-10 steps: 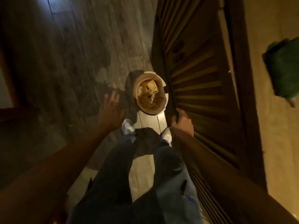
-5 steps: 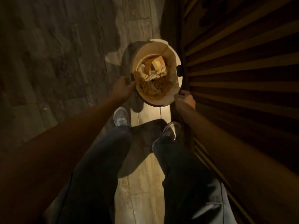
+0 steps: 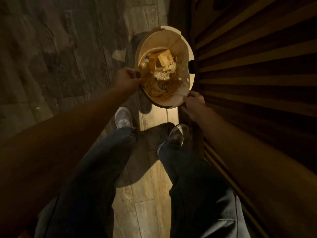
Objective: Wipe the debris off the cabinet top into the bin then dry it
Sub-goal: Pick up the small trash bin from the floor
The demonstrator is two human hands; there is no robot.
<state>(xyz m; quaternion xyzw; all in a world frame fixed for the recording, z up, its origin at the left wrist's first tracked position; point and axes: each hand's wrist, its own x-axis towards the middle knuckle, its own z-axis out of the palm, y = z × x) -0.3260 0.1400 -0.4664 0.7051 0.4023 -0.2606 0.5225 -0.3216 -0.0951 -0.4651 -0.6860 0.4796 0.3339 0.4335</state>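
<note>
A round cream-coloured bin (image 3: 184, 47) stands on the wooden floor against the slatted cabinet front (image 3: 257, 83). It holds scraps: a small box, crumpled paper and brownish debris (image 3: 161, 78). My left hand (image 3: 126, 80) is closed on the bin's left rim. At the near right rim, my right hand (image 3: 194, 105) grips the edge. The cabinet top is out of view.
My two legs in dark jeans and grey shoes (image 3: 123, 118) stand just in front of the bin on the plank floor (image 3: 145, 186). The dark slatted cabinet fills the right side. Dim floor stretches to the left.
I have bent down toward the bin. Both hands went from hanging free above the floor to gripping the bin's rim on either side. The green cloth on the cabinet top left the view.
</note>
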